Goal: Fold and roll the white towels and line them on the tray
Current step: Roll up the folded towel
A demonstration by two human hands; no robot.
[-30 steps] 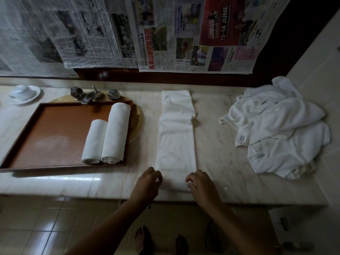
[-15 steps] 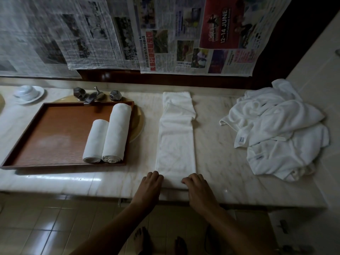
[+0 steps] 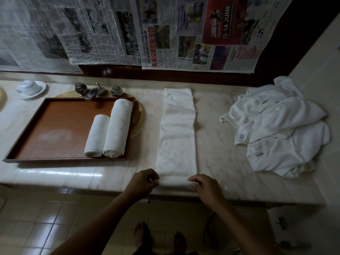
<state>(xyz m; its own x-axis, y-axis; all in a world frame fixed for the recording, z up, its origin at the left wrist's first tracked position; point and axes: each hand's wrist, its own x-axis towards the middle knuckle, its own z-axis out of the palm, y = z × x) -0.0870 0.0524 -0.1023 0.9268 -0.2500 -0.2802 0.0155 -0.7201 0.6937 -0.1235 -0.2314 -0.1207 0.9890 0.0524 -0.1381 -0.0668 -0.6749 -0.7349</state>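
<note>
A white towel folded into a long strip (image 3: 177, 137) lies on the marble counter, running away from me. Its near end is curled into a small roll. My left hand (image 3: 142, 182) grips the left end of that roll and my right hand (image 3: 204, 186) grips the right end, fingers curled over it. On the brown wooden tray (image 3: 51, 129) at the left lie two rolled white towels side by side, a shorter one (image 3: 96, 136) and a longer one (image 3: 117, 127). A heap of unfolded white towels (image 3: 281, 126) sits at the right.
Chrome tap fittings (image 3: 95, 89) and a yellowish basin rim lie behind the tray. A white cup on a saucer (image 3: 30, 87) stands far left. Newspapers hang on the wall behind. A tiled wall closes the right side. My bare feet stand on the tiled floor below.
The near end of the strip has been turned over into a small roll under both hands, which have shifted slightly away from me.
</note>
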